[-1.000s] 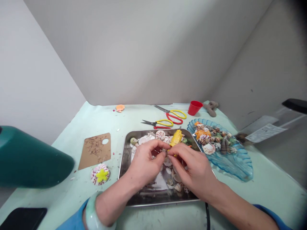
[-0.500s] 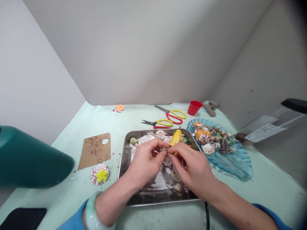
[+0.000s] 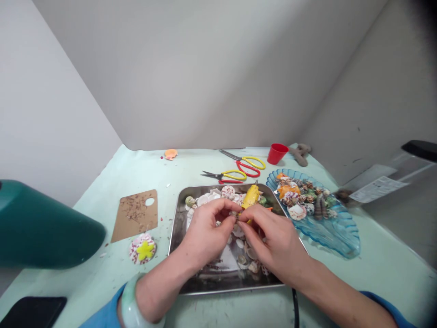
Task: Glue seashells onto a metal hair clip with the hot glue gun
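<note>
My left hand and my right hand meet fingertip to fingertip over a steel tray filled with several seashells. Between the fingertips of both hands I pinch one small speckled shell. A yellow tool lies in the tray just beyond my fingers. A pale green bangle sits on my left wrist. What lies under my palms is hidden.
A blue glass dish with several patterned shells stands to the right. Two pairs of scissors, a red cup, a brown card, a decorated shell with a yellow star, a green rounded object and a black cable lie around.
My hands stay together over the tray; only the fingertips shift slightly around the small shell.
</note>
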`<state>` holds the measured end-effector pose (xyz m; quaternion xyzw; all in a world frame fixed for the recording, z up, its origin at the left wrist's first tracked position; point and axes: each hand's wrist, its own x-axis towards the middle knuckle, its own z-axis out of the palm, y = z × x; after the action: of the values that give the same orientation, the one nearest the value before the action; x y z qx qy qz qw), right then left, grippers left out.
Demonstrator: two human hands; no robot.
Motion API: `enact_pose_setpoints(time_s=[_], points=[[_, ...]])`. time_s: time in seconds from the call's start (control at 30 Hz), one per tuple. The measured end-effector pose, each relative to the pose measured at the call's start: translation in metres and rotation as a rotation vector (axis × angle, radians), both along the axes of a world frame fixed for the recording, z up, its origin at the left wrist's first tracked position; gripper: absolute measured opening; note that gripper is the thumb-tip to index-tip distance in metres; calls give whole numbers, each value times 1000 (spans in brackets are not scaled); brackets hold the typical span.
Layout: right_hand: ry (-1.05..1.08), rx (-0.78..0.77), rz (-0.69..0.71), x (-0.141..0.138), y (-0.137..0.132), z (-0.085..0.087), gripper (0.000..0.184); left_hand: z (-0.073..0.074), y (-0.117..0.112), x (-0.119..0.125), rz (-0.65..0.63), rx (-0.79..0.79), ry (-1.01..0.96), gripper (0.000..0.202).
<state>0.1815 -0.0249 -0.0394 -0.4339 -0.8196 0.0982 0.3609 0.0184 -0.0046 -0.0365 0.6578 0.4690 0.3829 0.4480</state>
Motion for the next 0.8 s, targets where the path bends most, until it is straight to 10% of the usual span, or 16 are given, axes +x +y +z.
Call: enact_pose_setpoints(time_s=[0.8], points=[[-1,5,-44,0,-1,0,8,0,-1,0,-3,-14,39,16]])
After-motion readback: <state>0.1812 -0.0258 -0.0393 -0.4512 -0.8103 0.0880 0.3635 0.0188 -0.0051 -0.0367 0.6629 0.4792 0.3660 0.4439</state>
